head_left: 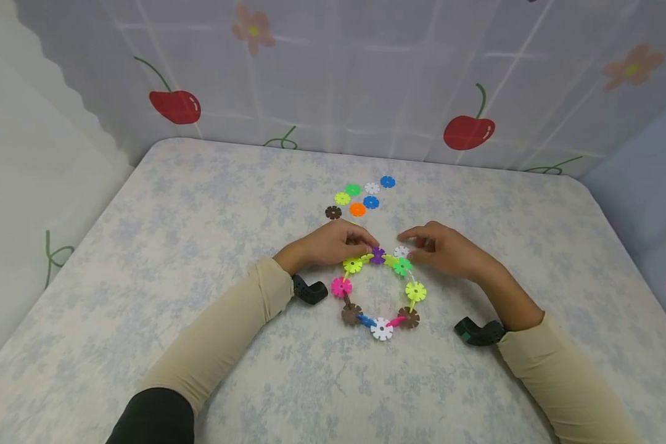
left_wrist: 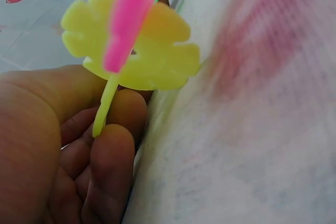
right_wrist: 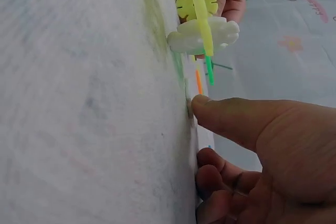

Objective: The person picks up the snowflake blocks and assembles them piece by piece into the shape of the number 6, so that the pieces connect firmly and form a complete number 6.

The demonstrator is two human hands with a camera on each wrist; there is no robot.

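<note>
A ring of linked snowflake discs (head_left: 378,290) lies flat on the table (head_left: 200,246), mixing yellow, purple, white, green, brown and pink pieces. My left hand (head_left: 355,242) is at the ring's top left, fingers curled and pinching a yellow-green connector disc (left_wrist: 102,114) that stands on edge below a yellow disc (left_wrist: 152,51). My right hand (head_left: 422,243) sits at the ring's top right beside a white disc (head_left: 401,251), index finger stretched out. In the right wrist view its thumb (right_wrist: 231,116) presses the cloth, apart from the white disc (right_wrist: 202,38).
Several loose discs (head_left: 361,197) in green, white, blue, orange, yellow and brown lie just beyond the hands. A cloth with cherry and flower prints (head_left: 466,132) hangs as a wall behind the table. The table's rounded far edge runs below it.
</note>
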